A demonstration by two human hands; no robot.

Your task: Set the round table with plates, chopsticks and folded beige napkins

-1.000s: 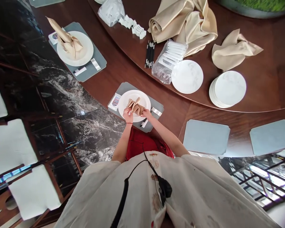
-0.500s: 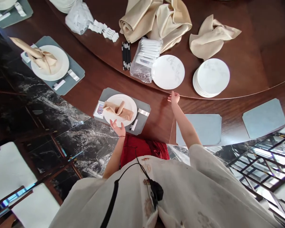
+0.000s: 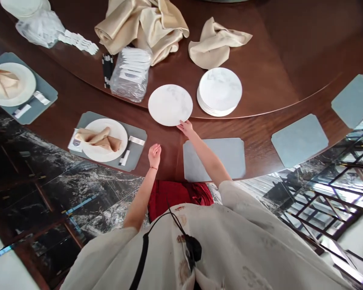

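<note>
My right hand [image 3: 186, 128] is closed on the near rim of a white plate [image 3: 170, 104], thumb on top. This plate sticks out over the near edge of the raised round tabletop. Just right of it stands a stack of white plates [image 3: 220, 89]. My left hand [image 3: 154, 156] is over the lower table ledge, its fingers loosely bent and slightly apart, holding nothing. Left of it is a grey placemat [image 3: 136, 160] with a white plate [image 3: 122, 135], a folded beige napkin [image 3: 101, 140] and a black-and-white chopstick set [image 3: 124, 158]. A bare grey placemat [image 3: 213, 159] lies under my right forearm.
On the raised tabletop lie beige cloths [image 3: 145, 24], a loose beige napkin [image 3: 216, 44], a plastic pack of white packets [image 3: 132, 74], black sticks [image 3: 107, 70] and white rests [image 3: 78, 41]. More grey placemats [image 3: 299, 140] lie to the right, and another set place [image 3: 33, 82] to the left.
My right hand has taken hold of the single plate and pulled it toward me, off the tabletop's edge. My left hand has left the set plate and moved right. The view has shifted right.
</note>
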